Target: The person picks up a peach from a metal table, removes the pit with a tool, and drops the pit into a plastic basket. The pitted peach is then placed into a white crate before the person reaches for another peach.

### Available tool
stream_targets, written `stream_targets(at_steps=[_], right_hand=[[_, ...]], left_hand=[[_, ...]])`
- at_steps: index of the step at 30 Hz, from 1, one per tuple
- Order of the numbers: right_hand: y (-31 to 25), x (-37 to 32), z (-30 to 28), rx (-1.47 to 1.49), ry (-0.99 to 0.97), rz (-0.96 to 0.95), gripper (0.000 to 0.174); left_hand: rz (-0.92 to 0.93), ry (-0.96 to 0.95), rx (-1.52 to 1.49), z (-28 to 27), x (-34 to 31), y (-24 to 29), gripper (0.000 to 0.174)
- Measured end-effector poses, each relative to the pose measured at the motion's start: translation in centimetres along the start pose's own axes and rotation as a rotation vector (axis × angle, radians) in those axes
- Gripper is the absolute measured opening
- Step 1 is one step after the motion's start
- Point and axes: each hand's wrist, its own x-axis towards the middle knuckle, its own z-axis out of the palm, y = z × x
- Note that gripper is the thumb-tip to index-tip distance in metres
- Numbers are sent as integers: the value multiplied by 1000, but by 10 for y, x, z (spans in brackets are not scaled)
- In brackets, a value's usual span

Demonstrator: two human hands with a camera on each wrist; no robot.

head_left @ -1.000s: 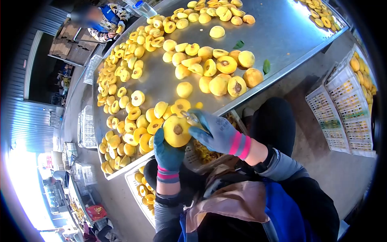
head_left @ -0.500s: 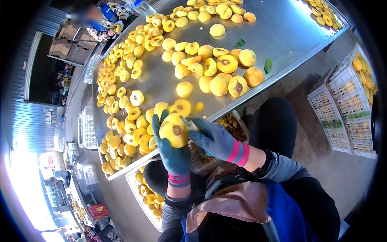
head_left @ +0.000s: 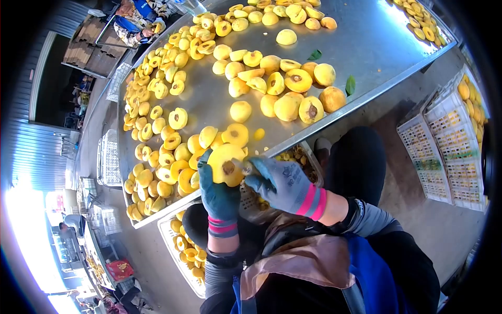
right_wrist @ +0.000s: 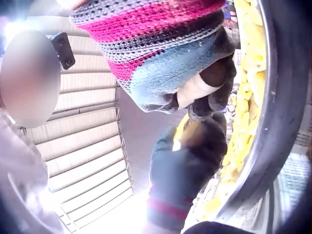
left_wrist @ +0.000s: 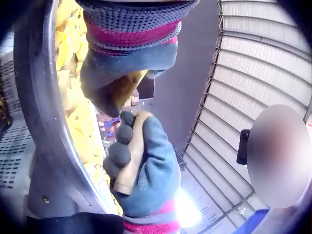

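Observation:
In the head view my left hand (head_left: 220, 198), in a grey-blue glove, holds a yellow peach half (head_left: 222, 157) with its cut face and brown centre turned up. My right hand (head_left: 282, 180), gloved alike, grips a tool by its wooden handle (left_wrist: 130, 163), best seen in the left wrist view. The tool's small metal end (head_left: 246, 166) is right at the peach's brown centre; its exact shape is blurred. Both hands are over the near edge of a metal table (head_left: 209, 115) spread with peach halves (head_left: 180, 149).
Below the table edge stands a white crate (head_left: 172, 238) of peach halves, and a bin of scraps (head_left: 298, 157). Stacked white crates (head_left: 426, 152) of fruit stand at right. Whole-looking peaches (head_left: 324, 75) and a leaf (head_left: 350, 85) lie on the table. Another person (head_left: 138, 23) works across it.
The left hand tilted the peach half up and back, its fingers spreading half a second ago and closing in again. The tool's end has moved from the peach's edge to its brown centre.

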Motion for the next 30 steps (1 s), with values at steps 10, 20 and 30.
stream_targets(at_steps=[10,20,30], right_hand=[[9,-4,15,46,4,18,48],[13,-9,16,7,-12,-5,51],[7,-4,1,-137,-212,-32,30]], left_hand=[[-80,254,-659,27,-1,15,47],[82,235,-518,39,-5,11,46],[30,83,-313,16,0,6,36]])
